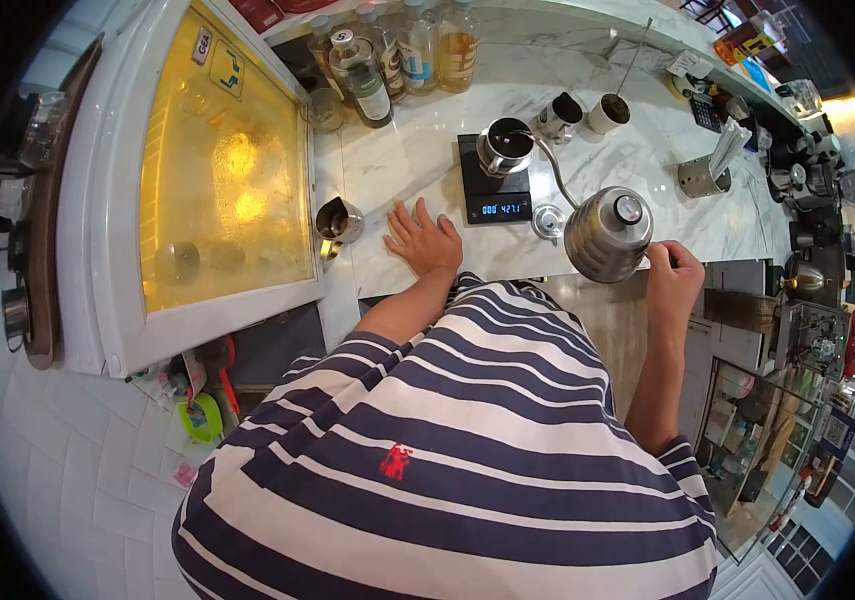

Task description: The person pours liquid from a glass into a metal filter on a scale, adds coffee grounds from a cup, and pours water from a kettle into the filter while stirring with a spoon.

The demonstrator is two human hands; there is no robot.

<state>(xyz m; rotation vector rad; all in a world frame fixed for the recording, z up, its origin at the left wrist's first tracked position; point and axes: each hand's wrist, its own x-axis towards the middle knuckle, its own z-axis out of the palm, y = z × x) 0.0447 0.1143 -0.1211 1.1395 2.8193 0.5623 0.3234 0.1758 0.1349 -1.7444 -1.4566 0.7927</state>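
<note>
My right hand (675,268) is closed round the handle of a steel gooseneck kettle (603,240). The kettle's thin spout reaches up and left, its tip over a metal cup (505,150) with dark contents. That cup stands on a black digital scale (483,192) whose lit display seems to read about 427. Flat on the marble counter (398,180) rests my left hand (423,238), fingers spread, holding nothing. Left of it is a small steel pitcher (339,222). Between scale and kettle lies a small round metal lid-like piece (548,222).
A lit yellow glass-door cabinet (233,170) borders the counter on the left. Several bottles (363,85) stand at the back left near a glass (326,110). Behind the kettle are a steel pitcher (560,117), a white cup (609,114) and a metal holder (703,180).
</note>
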